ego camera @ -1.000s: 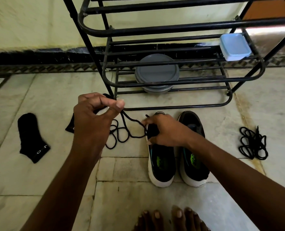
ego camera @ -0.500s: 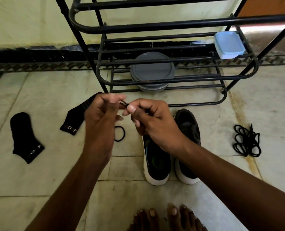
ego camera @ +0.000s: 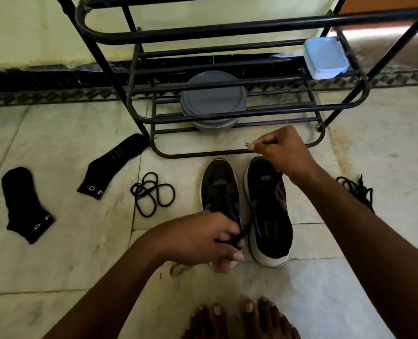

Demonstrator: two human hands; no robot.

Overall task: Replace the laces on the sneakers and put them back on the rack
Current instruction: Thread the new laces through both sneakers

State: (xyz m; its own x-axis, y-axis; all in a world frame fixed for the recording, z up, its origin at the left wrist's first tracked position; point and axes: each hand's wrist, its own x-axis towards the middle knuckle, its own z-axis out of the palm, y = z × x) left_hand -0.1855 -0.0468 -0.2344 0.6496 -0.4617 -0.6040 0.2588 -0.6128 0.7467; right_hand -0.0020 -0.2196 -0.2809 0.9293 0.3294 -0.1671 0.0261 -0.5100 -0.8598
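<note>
Sneakers (ego camera: pixel 227 199) sit paired on the floor (ego camera: pixel 80 253) at the rack's (ego camera: pixel 227 152) six o'clock. Your left hand (ego camera: pixel 203 241) curls its fingers (ego camera: pixel 225 248) round a black lace (ego camera: pixel 246 228) at the left shoe's (ego camera: pixel 217 182) heel. Your right hand (ego camera: pixel 283 152) pinches a lace tip (ego camera: pixel 248 144) at the right shoe's (ego camera: pixel 269 211) twelve o'clock. On the rack, the grey tub (ego camera: pixel 213 99) and blue box (ego camera: pixel 325 58) are lidded, so their contents are hidden.

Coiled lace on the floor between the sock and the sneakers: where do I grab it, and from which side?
Pinch the coiled lace where its loops cross near the middle, coming straight down from above. It lies flat on the floor in loose overlapping loops, and I can't make out a free end, so the crossing probably gathers the most strands.
</note>
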